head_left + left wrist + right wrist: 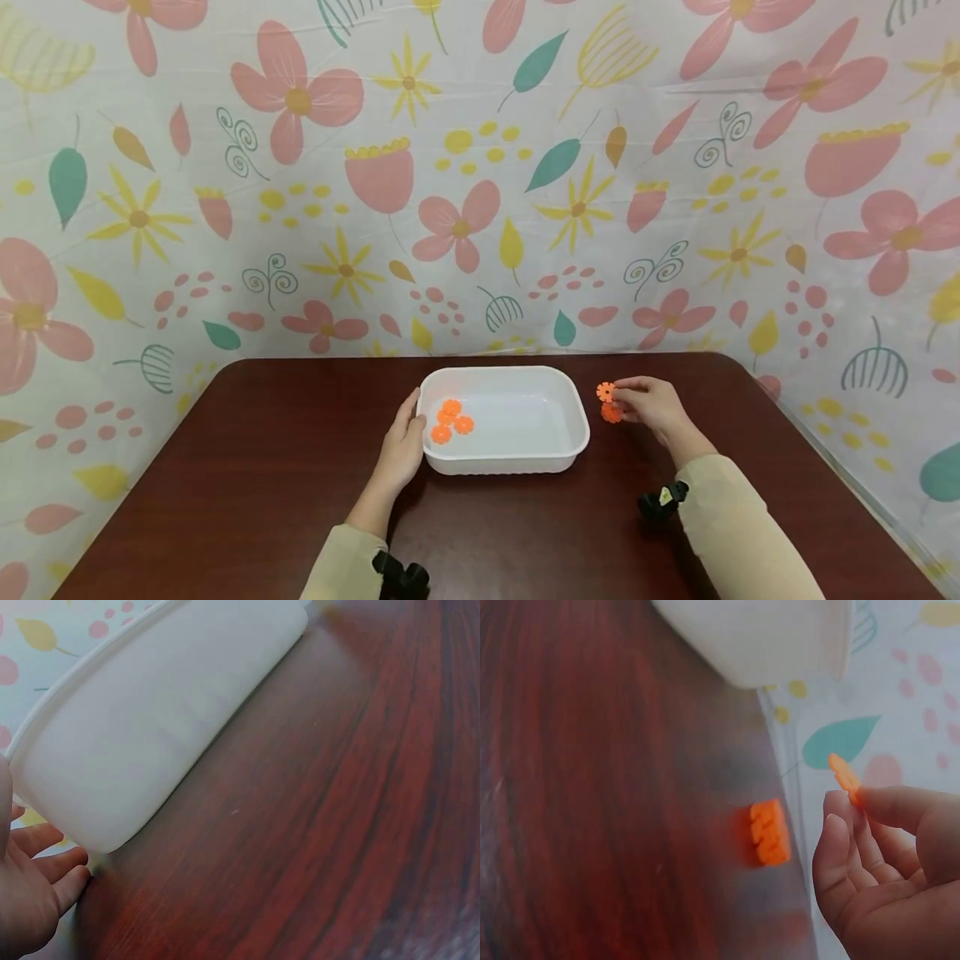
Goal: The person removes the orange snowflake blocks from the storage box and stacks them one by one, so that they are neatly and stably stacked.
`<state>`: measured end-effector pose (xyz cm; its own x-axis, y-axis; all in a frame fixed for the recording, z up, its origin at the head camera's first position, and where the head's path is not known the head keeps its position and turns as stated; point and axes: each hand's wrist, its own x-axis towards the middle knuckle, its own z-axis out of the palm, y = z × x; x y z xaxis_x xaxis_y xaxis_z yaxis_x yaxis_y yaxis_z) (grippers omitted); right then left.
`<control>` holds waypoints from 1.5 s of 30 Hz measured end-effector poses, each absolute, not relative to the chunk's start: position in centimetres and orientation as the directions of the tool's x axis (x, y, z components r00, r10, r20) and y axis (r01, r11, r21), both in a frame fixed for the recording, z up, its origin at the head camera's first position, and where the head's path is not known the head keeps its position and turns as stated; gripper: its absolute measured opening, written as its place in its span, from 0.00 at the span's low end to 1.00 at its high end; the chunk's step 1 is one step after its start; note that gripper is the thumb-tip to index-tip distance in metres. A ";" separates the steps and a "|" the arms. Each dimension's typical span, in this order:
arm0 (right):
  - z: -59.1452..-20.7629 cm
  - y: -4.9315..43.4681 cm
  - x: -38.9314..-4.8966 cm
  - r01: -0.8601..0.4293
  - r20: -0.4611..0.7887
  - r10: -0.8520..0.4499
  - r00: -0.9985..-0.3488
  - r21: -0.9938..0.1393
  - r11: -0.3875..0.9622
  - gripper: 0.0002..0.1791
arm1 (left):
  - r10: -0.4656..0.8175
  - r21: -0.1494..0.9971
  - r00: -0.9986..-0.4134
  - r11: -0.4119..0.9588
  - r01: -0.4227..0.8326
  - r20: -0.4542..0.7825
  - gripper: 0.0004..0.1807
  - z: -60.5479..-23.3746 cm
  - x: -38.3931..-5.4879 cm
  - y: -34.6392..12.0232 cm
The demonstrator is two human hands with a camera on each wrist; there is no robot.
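My right hand (654, 408) pinches an orange flower-shaped disc (606, 392) between thumb and fingertips, edge-on in the right wrist view. Just below it on the table stands a short stack of similar orange discs (769, 832), partly behind the fingers in the head view. Over at the white plastic basin (506, 463), my left hand (401, 446) rests against the outer left wall, its fingers extended along the side and the thumb near the rim. Several orange discs (442, 433) lie inside the basin, grouped toward its left end.
The dark brown wooden table (262, 467) reaches back to a hanging floral cloth (480, 208). Between the basin and the right-hand stack lies a narrow strip of tabletop. Black wrist cameras (663, 502) sit on both sleeves.
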<state>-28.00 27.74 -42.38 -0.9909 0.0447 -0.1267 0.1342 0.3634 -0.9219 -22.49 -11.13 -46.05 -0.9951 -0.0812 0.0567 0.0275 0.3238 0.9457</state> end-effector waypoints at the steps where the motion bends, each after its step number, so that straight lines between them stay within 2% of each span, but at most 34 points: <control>1: -42.5 27.9 -28.0 0.139 -0.130 0.048 -0.990 -0.923 0.358 0.24 | -0.081 0.945 -0.995 0.325 0.029 0.058 0.27 -46.0 -22.5 -11.1; 14: -43.3 28.5 -27.5 0.182 -0.173 0.058 -0.983 -0.911 0.370 0.23 | -0.078 0.943 -0.995 0.332 0.030 0.060 0.28 -45.8 -22.3 -11.2; 28: -43.6 28.7 -27.5 0.216 -0.172 0.139 -0.975 -0.875 0.433 0.20 | -0.079 0.942 -0.995 0.335 0.030 0.060 0.27 -45.7 -22.4 -11.2; 39: -41.8 26.7 -27.5 0.082 -0.042 0.094 -0.995 -0.872 0.483 0.23 | -0.070 0.942 -0.996 0.334 0.028 0.055 0.28 -45.9 -22.4 -11.2; 45: -40.5 24.8 -27.6 0.032 -0.015 0.042 -0.999 -0.897 0.440 0.24 | -0.069 0.942 -0.996 0.332 0.036 0.062 0.27 -46.0 -22.5 -11.2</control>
